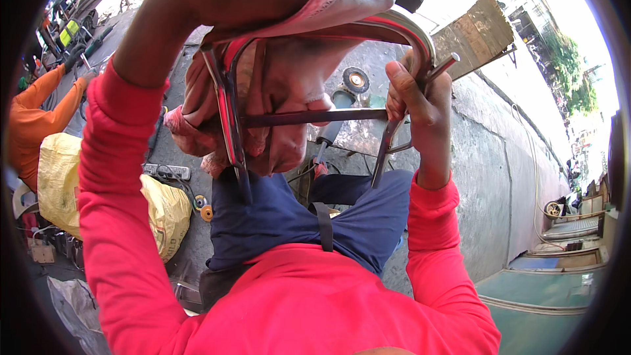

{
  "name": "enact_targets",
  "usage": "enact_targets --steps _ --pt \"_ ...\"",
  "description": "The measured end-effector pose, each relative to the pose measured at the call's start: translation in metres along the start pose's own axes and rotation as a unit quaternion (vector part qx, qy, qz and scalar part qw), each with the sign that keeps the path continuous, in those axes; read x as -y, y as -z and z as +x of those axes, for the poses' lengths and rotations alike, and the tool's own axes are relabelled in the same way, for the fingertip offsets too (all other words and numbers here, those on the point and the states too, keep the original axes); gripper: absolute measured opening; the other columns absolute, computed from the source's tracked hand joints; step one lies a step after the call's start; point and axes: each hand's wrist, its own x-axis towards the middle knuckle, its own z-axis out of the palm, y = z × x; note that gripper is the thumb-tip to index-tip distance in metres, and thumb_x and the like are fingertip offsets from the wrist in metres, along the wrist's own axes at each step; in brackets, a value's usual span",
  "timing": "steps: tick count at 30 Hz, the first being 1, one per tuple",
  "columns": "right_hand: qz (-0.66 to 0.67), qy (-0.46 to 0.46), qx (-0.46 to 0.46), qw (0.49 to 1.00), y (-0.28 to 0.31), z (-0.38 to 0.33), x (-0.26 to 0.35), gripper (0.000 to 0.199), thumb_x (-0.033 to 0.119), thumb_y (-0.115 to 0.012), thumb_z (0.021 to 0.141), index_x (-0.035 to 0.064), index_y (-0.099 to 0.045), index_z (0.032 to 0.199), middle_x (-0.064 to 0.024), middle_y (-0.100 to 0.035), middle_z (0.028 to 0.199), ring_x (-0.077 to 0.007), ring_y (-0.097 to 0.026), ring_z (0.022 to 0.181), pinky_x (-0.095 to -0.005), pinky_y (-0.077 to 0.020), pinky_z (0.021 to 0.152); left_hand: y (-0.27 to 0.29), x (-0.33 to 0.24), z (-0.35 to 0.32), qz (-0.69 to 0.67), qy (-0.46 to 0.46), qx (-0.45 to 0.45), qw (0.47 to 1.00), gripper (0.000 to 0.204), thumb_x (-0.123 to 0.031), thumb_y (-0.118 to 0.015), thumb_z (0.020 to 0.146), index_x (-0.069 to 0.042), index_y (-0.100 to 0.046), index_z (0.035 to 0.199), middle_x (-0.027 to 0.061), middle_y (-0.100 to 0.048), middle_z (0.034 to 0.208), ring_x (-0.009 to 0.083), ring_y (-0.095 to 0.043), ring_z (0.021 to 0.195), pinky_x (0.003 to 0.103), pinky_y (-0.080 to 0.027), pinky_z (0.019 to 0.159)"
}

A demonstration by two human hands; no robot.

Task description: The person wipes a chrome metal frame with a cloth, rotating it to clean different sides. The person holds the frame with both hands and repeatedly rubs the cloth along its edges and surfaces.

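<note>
Head view: a curved frame of shiny metal tube [407, 33], with a flat cross bar [315, 117] spanning its two legs, is held up close over the person's lap. The left hand [230, 0] is closed around a pinkish cloth [289, 92] and presses it onto the top bend of the frame — the cloth hangs down over the left leg and behind the cross bar. The right hand [417, 102] is wrapped tight about the right leg of the tube, thumb up, steadying it.

As a judgement, the rubbing-down is under way and not finished: the exposed right bend already gleams, while the left side is covered by cloth, so its state cannot be told. The cross bar looks darker and duller — possibly not wiped yet.

Below, on the concrete ground [480, 158], lie an angle grinder [332, 128] and a round abrasive disc [355, 81]; a yellow sack [59, 177] sits to the left, beside another person's orange sleeve [39, 108].
</note>
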Motion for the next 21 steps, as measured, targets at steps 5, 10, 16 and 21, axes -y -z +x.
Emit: enact_targets --steps 5,10,16,21 --pt "-0.097 0.013 -0.003 0.995 -0.005 0.009 0.006 0.031 0.020 -0.060 0.091 0.0014 -0.047 0.069 -0.0030 -0.044 0.056 -0.0094 -0.041 0.054 -0.0305 -0.0325 0.049 0.009 -0.008 0.027 0.085 -0.078 0.095 0.989 0.035 -0.012 -0.060 0.086 0.004 -0.056 0.118 0.0159 -0.062 0.109 0.0293 -0.060 0.098 0.036 -0.047 0.090" --pt "-0.124 0.096 0.005 0.988 -0.016 0.015 0.012 0.022 0.016 -0.060 0.088 0.0004 -0.050 0.076 0.0014 -0.045 0.058 -0.0065 -0.042 0.052 -0.0270 -0.0341 0.047 0.017 -0.012 0.037 0.134 -0.124 0.134 0.974 0.036 -0.012 -0.064 0.083 0.003 -0.057 0.115 0.0167 -0.062 0.107 0.0323 -0.061 0.096 0.038 -0.048 0.089" --pt "-0.031 0.093 0.051 0.994 -0.017 0.016 0.016 0.019 0.011 -0.062 0.078 -0.0008 -0.048 0.077 0.0023 -0.039 0.066 -0.0072 -0.036 0.064 -0.0265 -0.0332 0.057 0.034 -0.029 0.035 0.145 -0.125 0.153 0.969 0.037 -0.013 -0.068 0.080 0.002 -0.059 0.113 0.0176 -0.063 0.105 0.0359 -0.062 0.094 0.040 -0.049 0.087" --pt "-0.014 0.051 0.024 0.998 -0.007 0.014 0.005 0.019 0.011 -0.062 0.076 0.0020 -0.046 0.073 0.0034 -0.035 0.064 -0.0070 -0.032 0.061 -0.0266 -0.0279 0.054 0.034 -0.045 0.017 0.085 -0.011 0.083 0.993 0.030 -0.010 -0.072 0.073 -0.001 -0.059 0.099 0.0141 -0.062 0.094 0.0360 -0.061 0.085 0.040 -0.051 0.077"
